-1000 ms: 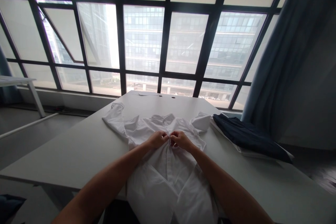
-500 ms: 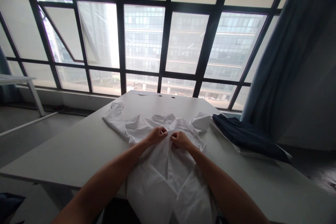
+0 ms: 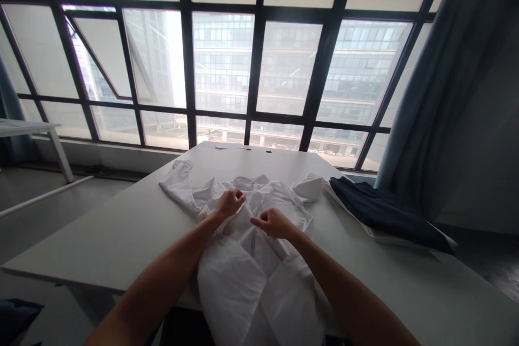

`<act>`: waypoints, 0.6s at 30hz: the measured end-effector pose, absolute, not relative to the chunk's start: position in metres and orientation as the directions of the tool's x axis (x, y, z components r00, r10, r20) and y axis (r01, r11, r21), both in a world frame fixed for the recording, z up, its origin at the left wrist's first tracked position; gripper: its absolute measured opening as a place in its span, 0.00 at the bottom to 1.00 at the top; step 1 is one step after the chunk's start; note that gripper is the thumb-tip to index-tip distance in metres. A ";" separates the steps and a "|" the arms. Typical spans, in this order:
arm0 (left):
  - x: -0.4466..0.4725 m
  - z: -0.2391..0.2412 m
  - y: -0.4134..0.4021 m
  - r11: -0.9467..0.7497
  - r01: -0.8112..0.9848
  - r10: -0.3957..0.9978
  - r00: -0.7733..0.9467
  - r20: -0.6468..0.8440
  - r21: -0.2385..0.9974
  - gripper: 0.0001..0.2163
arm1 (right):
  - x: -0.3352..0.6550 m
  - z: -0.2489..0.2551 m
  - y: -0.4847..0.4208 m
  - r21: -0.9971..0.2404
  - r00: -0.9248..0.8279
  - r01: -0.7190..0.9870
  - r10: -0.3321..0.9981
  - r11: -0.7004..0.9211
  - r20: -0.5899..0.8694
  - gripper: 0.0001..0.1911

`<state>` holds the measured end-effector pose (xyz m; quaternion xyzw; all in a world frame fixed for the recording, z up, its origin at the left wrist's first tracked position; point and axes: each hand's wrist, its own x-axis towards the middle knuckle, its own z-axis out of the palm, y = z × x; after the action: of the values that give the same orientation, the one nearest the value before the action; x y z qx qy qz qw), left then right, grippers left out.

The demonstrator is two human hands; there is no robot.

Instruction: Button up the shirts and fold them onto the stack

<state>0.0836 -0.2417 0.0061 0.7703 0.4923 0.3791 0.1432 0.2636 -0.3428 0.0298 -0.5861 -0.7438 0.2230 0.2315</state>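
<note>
A white shirt (image 3: 243,275) lies spread on the grey table (image 3: 121,232), collar toward the window and hem hanging over the near edge. My left hand (image 3: 229,203) is closed on the left front edge of the shirt just below the collar. My right hand (image 3: 271,223) pinches the right front edge a little lower and nearer to me. The shirt front gapes open between the two hands. Both sleeves lie folded out to either side near the collar.
A dark navy garment (image 3: 385,211) lies folded on the table to the right, over something white. A blue curtain (image 3: 438,92) hangs at the right. A large gridded window (image 3: 251,65) fills the far wall. Another table's leg (image 3: 60,154) stands at the far left.
My hands, together at the shirt's middle a second ago, have drawn apart. The left has gone up and left, the right back toward me, and the shirt front has opened.
</note>
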 end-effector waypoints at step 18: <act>0.089 0.043 -0.294 -0.484 0.612 0.756 0.652 -0.053 0.625 0.27 | 0.275 0.026 -0.335 -0.857 -0.207 0.513 0.976 0.049 -0.068 0.12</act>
<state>0.0887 -0.2944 0.0431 0.8537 0.4008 0.1152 0.3120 0.2748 -0.3348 0.0264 -0.5599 -0.6647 0.4023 0.2879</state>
